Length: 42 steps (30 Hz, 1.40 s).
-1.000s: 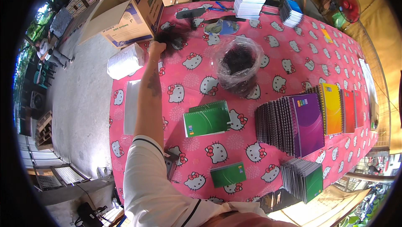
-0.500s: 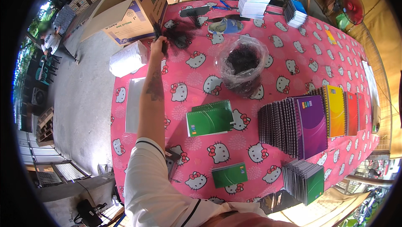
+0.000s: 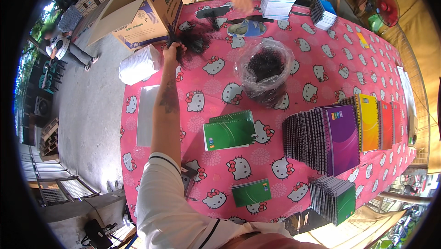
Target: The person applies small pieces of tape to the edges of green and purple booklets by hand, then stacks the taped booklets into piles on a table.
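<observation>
My left arm stretches far across the table, and my left hand is closed around part of a loose tangle of black spiral binding coils beside the cardboard box. More black coils fill a clear plastic bag, standing open to the right of my hand. Nearer to me lie green notebooks, their punched top edges without coils, and a smaller green notebook. My right hand is out of view.
At right stand bound purple notebooks, yellow ones and a green stack. A wrapped white stack sits at the left edge. Across the table, a co-worker's hand is near blue notebooks. Someone walks beyond the table.
My left hand has shifted only slightly within the coils. The co-worker's one hand has moved off the blue notebooks toward the table. The person in the background has stepped further into view.
</observation>
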Available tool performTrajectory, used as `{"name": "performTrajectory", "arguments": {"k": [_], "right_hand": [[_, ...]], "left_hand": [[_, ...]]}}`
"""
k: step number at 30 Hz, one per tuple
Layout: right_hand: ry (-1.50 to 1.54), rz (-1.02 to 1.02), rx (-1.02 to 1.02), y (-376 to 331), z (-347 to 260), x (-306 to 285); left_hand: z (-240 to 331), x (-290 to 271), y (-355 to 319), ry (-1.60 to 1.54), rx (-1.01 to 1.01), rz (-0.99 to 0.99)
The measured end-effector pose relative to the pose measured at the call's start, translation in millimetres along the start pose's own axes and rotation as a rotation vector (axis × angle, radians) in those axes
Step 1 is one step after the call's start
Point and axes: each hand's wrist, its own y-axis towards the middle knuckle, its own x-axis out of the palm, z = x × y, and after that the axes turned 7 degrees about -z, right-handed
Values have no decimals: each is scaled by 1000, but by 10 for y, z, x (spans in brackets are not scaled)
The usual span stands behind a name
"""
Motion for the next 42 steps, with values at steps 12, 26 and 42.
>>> {"name": "performTrajectory", "arguments": {"k": [12, 26, 42], "right_hand": [[-1232, 177, -851, 245, 185, -189], [-1720, 632, -1627, 233, 399, 17], [-2055, 547, -1792, 249, 618, -155]], "left_hand": [[221, 172, -422, 37, 119, -81], [1631, 597, -3446, -547, 123, -162], [898, -48, -6281, -986, 363, -22]]}}
